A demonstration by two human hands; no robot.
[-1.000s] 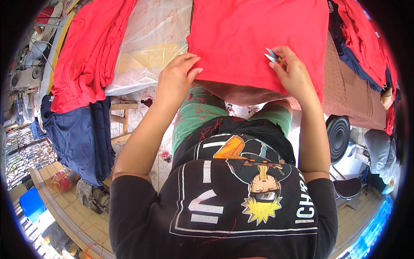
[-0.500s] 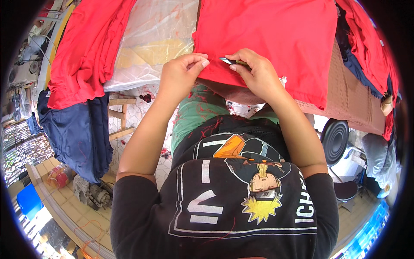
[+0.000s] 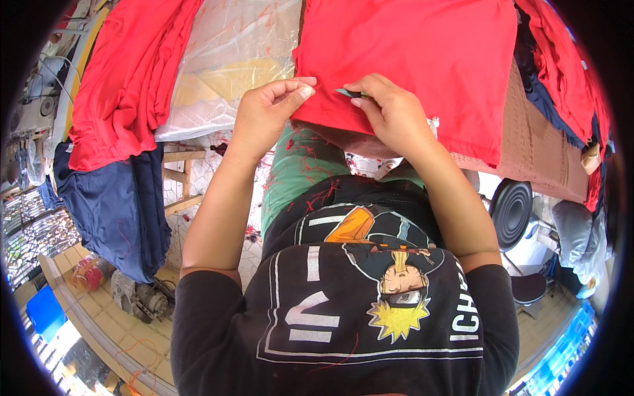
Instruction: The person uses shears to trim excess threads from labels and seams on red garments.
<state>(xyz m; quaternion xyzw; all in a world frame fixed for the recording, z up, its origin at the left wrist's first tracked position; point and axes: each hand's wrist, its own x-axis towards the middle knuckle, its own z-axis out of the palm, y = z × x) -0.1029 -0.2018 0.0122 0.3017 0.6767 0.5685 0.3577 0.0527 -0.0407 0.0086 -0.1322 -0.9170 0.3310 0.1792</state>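
A red cloth garment lies spread over the edge of the work surface in front of me. Above its near left corner, my left hand is closed in a pinch, with what looks like a fine thread at the fingertips. My right hand grips a pair of small thread snips, the pointed metal blades facing left toward the pinch. The fingers cover most of the handle. A small gap separates the blade tips from my left fingertips.
Clear plastic sheeting covers the surface to the left. Red cloth and navy cloth hang beyond it. At right, brown cardboard sits under the garment, near a round black ribbed object. Loose red threads lie on my green shorts.
My left hand has shifted slightly left and up, away from the snips. The right hand stays nearly in place, the snips turned slightly. The garment's left edge has moved a little left.
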